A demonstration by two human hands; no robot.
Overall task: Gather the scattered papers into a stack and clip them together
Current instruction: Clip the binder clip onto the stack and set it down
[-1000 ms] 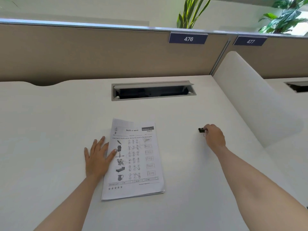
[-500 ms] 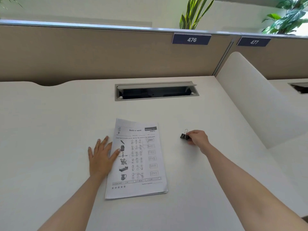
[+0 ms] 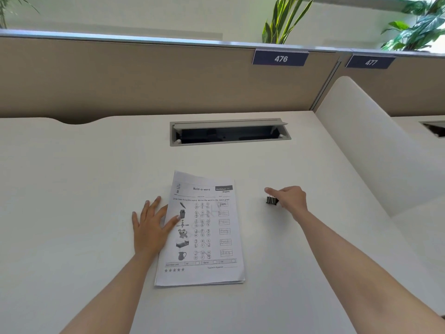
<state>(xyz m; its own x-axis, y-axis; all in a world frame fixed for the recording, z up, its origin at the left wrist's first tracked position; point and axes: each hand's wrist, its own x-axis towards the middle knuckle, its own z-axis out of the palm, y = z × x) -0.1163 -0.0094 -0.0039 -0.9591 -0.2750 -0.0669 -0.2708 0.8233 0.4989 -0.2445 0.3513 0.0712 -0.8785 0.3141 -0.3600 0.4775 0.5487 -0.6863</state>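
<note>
A stack of white worksheet papers (image 3: 204, 237) lies on the white desk (image 3: 72, 189), its top sheet printed with pictures and letters. My left hand (image 3: 150, 225) rests flat on the desk at the stack's left edge, fingers spread, with the thumb on the top sheet. My right hand (image 3: 290, 198) is to the right of the stack and pinches a small black binder clip (image 3: 272, 200) just above the desk. The clip's wire handles stick up beside my fingers.
A grey cable slot (image 3: 228, 132) with its lid raised is set in the desk behind the papers. A tan partition (image 3: 144, 80) with number plates 476 and 477 stands at the back. A white curved divider (image 3: 375, 145) closes the right side.
My right hand took the binder clip from the right part of the desk and carried it left toward the papers. My left hand stayed on the stack's left edge.
</note>
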